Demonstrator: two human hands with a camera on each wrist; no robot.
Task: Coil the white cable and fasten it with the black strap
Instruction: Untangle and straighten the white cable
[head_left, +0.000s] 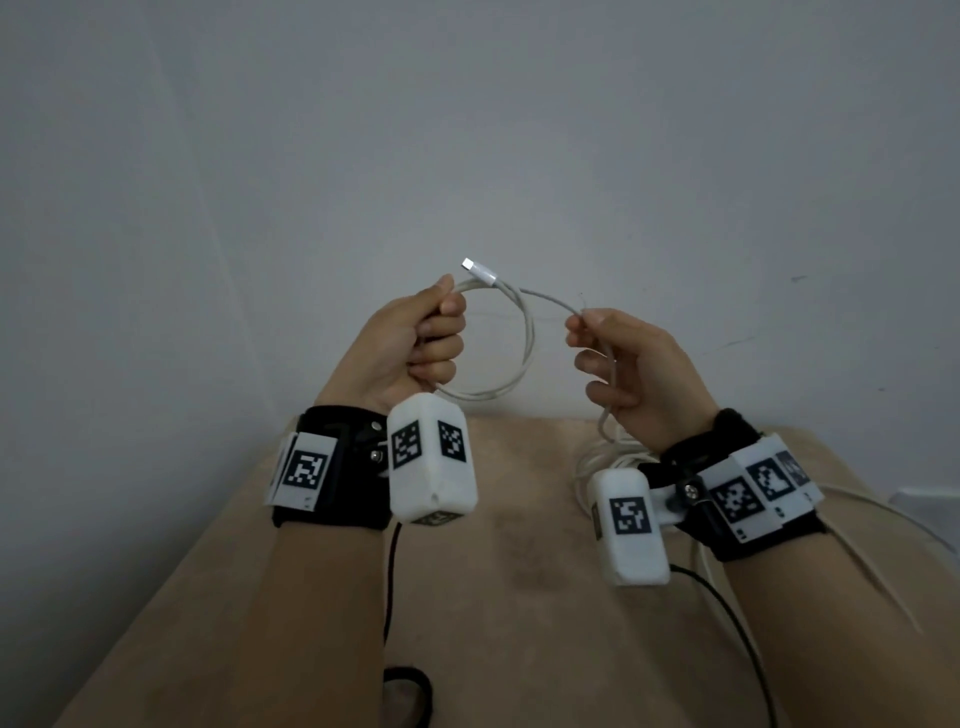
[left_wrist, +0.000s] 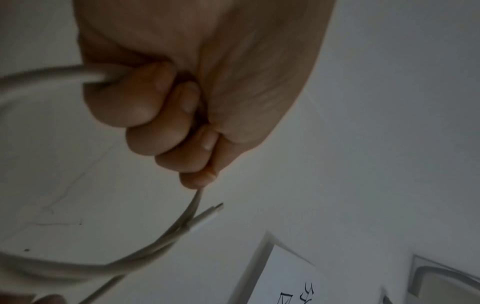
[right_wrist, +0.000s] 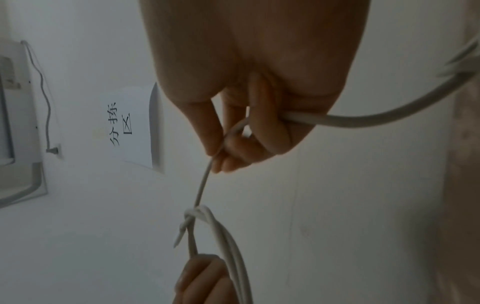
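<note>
Both wrists carry white tagged boxes at the bottom of the head view, and above them the left hand (head_left: 415, 343) is clenched round the first loop or two of the cable (head_left: 527, 332), its plug (head_left: 478, 269) poking up past the thumb. Opposite, the right hand (head_left: 634, 374) pinches the next stretch, the rest trailing in a loose heap on the beige table (head_left: 519, 597). Coiling looks barely begun, and I see no strap for certain, so fastening is not yet done.
</note>
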